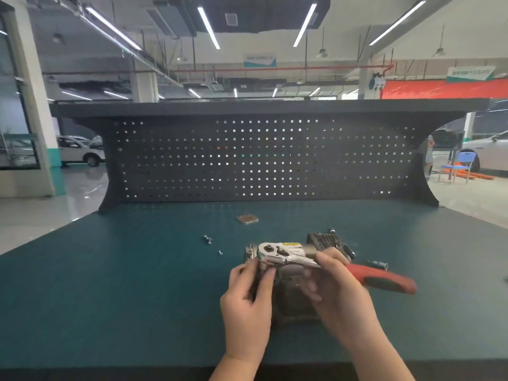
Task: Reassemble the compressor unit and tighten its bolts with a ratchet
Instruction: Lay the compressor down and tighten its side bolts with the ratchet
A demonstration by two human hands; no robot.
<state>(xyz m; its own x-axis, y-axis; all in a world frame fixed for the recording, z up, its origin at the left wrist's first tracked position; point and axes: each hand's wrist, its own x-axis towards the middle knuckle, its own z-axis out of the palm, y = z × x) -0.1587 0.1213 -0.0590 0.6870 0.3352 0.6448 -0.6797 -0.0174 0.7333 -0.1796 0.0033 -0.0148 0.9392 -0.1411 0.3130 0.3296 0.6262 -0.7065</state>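
The compressor unit (316, 244), grey metal with a yellow label and a black finned end, lies on the green bench top (137, 284) in front of me. A ratchet (277, 253) with a silver head and a red and black handle (384, 279) lies across its top. My right hand (335, 287) grips the ratchet's shaft just behind the head. My left hand (247, 295) pinches the compressor's left end under the ratchet head. The lower part of the unit is hidden between my hands.
Loose bolts (207, 239) and a small screw (220, 253) lie left of the unit, and more bolts (379, 264) lie to its right. A small square brown plate (247, 218) sits farther back. A black pegboard (261, 158) closes the bench's far side.
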